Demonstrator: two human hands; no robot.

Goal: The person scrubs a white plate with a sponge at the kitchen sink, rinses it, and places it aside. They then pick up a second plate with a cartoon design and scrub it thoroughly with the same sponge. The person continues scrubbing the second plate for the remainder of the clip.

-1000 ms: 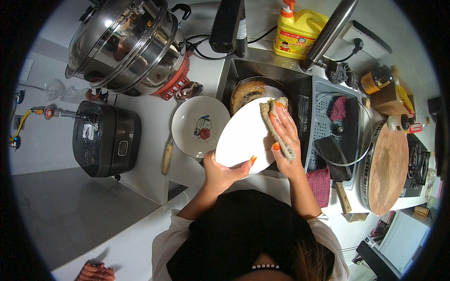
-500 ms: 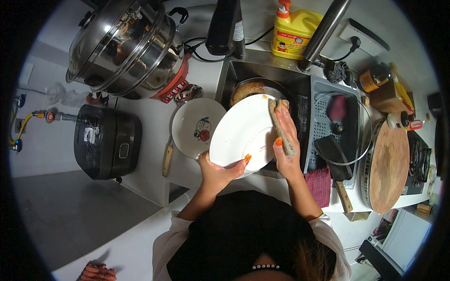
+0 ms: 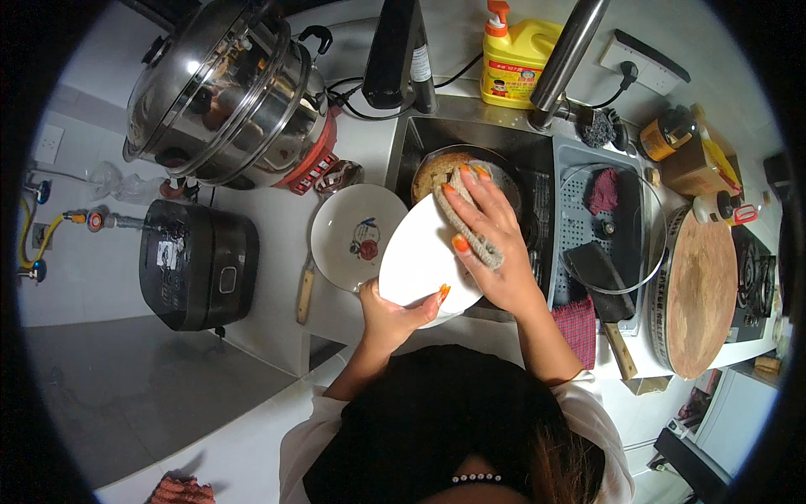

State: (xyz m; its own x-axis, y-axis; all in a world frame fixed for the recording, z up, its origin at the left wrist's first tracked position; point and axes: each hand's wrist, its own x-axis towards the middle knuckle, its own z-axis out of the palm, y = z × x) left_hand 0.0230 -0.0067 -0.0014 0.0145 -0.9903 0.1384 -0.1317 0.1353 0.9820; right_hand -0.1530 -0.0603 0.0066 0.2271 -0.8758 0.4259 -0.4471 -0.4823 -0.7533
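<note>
A white plate (image 3: 416, 265) is tilted in front of me, over the near left corner of the sink (image 3: 401, 155). My left hand (image 3: 395, 312) grips its lower left edge, thumb on the face and fingers underneath. A greyish-brown cloth (image 3: 466, 228) lies pressed against the plate's upper right rim under my right hand (image 3: 495, 244), whose fingers are bent over it. Another white dish with a flower print (image 3: 357, 227) rests on the counter, left of the plate. Inside the sink sits a round pan (image 3: 502, 172) with a brown piece in it, partly hidden by my right hand.
A steel steamer (image 3: 227, 101) and a black rice cooker (image 3: 197, 265) stand on the left. Right of the sink, a grey drain basket (image 3: 567, 151) holds a glass lid and a spatula (image 3: 596, 269). Farther right is a round cutting board (image 3: 701, 294). A yellow pump bottle (image 3: 516, 71) and the faucet (image 3: 571, 55) are behind.
My right hand and the cloth have moved up and left along the plate's rim, covering more of its face. The left hand keeps its hold; the plate is tilted more steeply.
</note>
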